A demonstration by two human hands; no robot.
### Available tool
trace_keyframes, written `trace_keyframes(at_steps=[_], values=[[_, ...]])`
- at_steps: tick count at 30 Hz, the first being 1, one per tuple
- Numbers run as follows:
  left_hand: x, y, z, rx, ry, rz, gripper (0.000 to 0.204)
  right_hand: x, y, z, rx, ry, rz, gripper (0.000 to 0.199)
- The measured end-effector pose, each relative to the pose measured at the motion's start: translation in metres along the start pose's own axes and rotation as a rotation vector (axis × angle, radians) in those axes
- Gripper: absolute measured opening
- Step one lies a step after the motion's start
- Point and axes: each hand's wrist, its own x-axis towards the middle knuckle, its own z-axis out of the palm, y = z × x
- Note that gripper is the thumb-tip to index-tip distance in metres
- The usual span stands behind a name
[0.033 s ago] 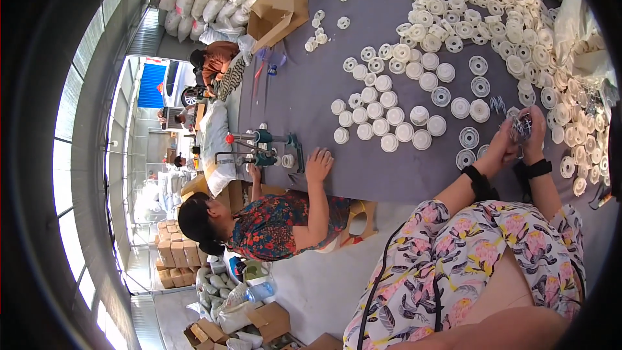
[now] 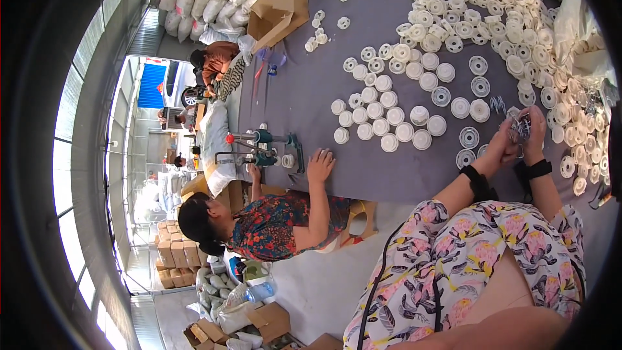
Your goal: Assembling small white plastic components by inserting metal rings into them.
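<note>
Over the near right part of the table, my left hand [image 2: 497, 148] and my right hand [image 2: 536, 135] are close together. Their fingers are closed around a small bunch of silvery metal springs [image 2: 520, 129], partly hidden by the fingers. A few loose springs [image 2: 497, 105] lie on the cloth just beyond my left hand. Round white plastic discs surround the spot: one ribbed disc [image 2: 479, 111] sits beyond the springs, and an open-faced disc [image 2: 468, 137] lies left of my left hand. Both my wrists wear black bands.
A large heap of white discs [image 2: 512, 26] covers the far right of the grey tablecloth [image 2: 291, 91]. Capped discs [image 2: 389, 142] stand grouped in the middle. At left, a co-worker [image 2: 278, 223] sits by a green hand press [image 2: 262, 146]. An open cardboard box [image 2: 278, 13] stands far left.
</note>
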Motion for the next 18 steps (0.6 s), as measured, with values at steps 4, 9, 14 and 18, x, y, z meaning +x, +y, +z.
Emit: trace_keyframes(at_steps=[4, 9, 14, 18], values=[[-0.009, 0.008, 0.004, 0.115, -0.038, -0.034, 0.038, 0.001, 0.009, -0.010, -0.119, 0.116, 0.006, 0.030], [-0.028, 0.015, 0.013, 0.865, 0.334, 0.559, 0.036, 0.003, 0.018, -0.009, -0.235, 0.144, 0.019, 0.030], [0.006, -0.021, -0.002, 0.516, 0.224, 0.547, 0.037, 0.006, 0.041, -0.008, 0.064, 0.142, 0.001, 0.029], [-0.019, -0.003, 0.007, -0.740, -0.670, -0.443, 0.055, 0.026, -0.008, -0.005, 0.457, -0.052, 0.041, 0.036]])
